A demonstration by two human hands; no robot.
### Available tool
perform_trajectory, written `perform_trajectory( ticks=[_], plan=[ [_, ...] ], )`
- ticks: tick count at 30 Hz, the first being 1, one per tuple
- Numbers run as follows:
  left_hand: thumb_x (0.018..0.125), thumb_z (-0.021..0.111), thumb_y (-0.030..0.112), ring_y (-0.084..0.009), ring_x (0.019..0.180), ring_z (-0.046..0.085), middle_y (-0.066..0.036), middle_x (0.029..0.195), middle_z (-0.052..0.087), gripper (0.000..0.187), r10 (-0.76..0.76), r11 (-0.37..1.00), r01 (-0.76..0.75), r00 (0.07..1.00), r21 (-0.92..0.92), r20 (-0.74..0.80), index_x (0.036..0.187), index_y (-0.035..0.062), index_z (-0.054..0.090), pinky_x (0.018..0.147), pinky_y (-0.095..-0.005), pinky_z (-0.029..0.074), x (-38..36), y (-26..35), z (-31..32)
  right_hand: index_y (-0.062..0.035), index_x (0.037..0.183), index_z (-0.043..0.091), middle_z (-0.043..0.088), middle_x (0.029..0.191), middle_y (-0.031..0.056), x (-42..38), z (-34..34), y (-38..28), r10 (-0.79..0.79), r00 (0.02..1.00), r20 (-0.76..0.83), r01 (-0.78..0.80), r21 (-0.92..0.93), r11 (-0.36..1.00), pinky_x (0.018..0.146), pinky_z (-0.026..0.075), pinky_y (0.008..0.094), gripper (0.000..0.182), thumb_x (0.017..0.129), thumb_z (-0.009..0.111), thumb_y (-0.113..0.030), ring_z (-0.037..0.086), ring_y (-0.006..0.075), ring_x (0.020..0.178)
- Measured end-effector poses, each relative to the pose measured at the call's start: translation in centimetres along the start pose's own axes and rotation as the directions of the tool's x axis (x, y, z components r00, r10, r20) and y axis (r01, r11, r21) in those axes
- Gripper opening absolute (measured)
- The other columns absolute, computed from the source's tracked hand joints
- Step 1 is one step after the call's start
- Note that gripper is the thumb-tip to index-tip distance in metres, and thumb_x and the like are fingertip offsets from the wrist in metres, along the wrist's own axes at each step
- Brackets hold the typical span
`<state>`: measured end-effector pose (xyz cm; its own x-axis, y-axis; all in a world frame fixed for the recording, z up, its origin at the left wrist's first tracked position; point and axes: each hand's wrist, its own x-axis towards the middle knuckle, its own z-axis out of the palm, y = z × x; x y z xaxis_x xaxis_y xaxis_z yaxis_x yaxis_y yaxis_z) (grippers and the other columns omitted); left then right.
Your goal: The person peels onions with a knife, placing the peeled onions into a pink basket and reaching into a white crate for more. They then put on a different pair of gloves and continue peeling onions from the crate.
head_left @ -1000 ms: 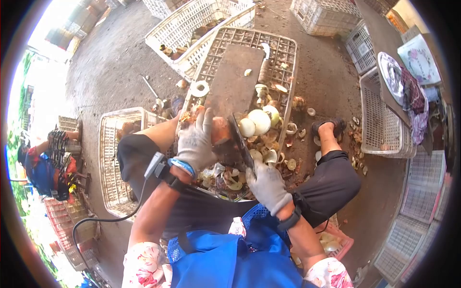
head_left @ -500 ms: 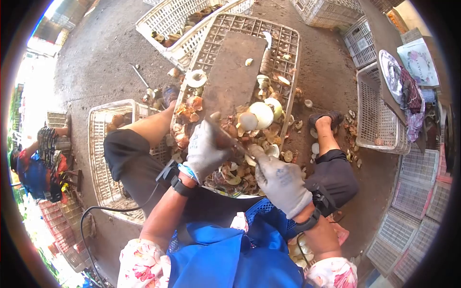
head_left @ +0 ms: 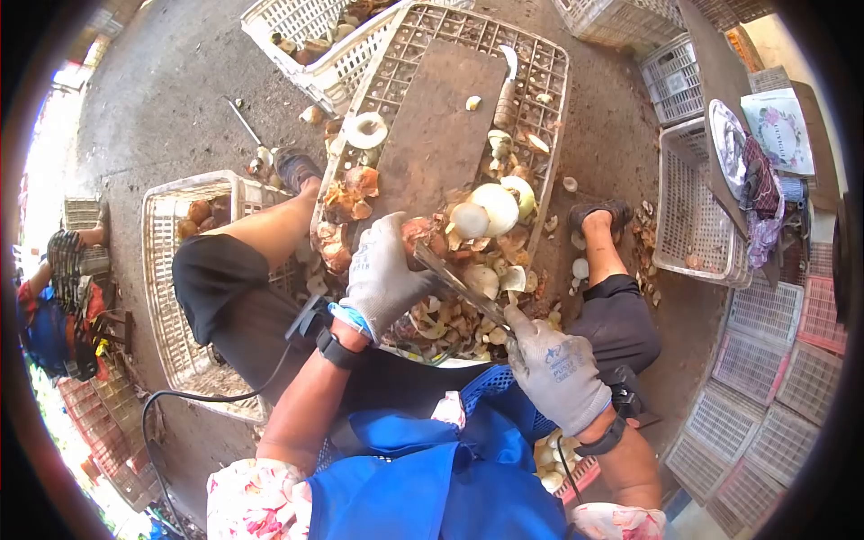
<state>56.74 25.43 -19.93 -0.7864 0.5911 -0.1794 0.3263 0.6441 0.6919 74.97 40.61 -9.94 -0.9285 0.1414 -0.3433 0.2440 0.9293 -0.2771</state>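
Note:
My gloved left hand (head_left: 382, 279) is closed around a brown-skinned onion (head_left: 421, 234), partly hidden by the fingers. My gloved right hand (head_left: 556, 369) grips a knife (head_left: 463, 290), its dark blade pointing up and left toward that onion. Just beyond lie peeled white onions (head_left: 495, 209) and loose skins (head_left: 337, 205) on an upturned lattice crate (head_left: 551, 117). A brown board (head_left: 441, 126) rests along the crate's top. To its right is a second knife with a curved blade and wooden handle (head_left: 505, 106). Onion scraps (head_left: 441, 328) are heaped beneath my hands.
Slatted crates stand around me: one with onions (head_left: 162, 270) by my left leg, one with scraps (head_left: 270, 18) at the far left, another (head_left: 670, 243) at right. A rod-like tool (head_left: 243, 121) lies on the floor. A person (head_left: 67, 315) is at far left.
My right hand has moved down and right, and the knife blade shows more fully. The onion by my left hand is more visible. The whole view has shifted slightly.

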Motion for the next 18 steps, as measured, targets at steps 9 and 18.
perform_trajectory(
  ticks=[9, 18],
  plan=[
    [0.066, 0.084, 0.024, -0.0412, 0.108, 0.057, -0.026, 0.113, 0.059, 0.072, -0.102, 0.988, 0.129, 0.96, -0.087, 0.262, 0.124, -0.0053, 0.053, 0.094, -0.0441, 0.047, 0.8, 0.8, -0.6, 0.0026, 0.115, 0.055, 0.069, 0.087, 0.0128, 5.0, 1.4, -1.4, -0.008, 1.0, 0.004, 0.009, -0.097, 0.995, 0.054, 0.056, 0.0398, 0.031, 0.087, 0.057, -0.012, 0.071, 0.0251, 0.068],
    [0.066, 0.088, 0.024, -0.0406, 0.119, 0.051, -0.026, 0.13, 0.051, 0.089, 0.056, 0.998, -0.051, 0.991, 0.044, -0.123, 0.137, -0.0053, 0.042, 0.1, -0.0469, 0.043, -2.3, -1.3, 2.6, -0.0023, 0.109, 0.063, 0.066, 0.076, 0.0209, 9.8, 6.3, 1.5, 0.084, 0.983, -0.164, -0.01, 0.407, 0.913, 0.065, 0.053, 0.0468, 0.023, 0.093, 0.058, -0.017, 0.068, 0.0361, 0.068]
  ],
)
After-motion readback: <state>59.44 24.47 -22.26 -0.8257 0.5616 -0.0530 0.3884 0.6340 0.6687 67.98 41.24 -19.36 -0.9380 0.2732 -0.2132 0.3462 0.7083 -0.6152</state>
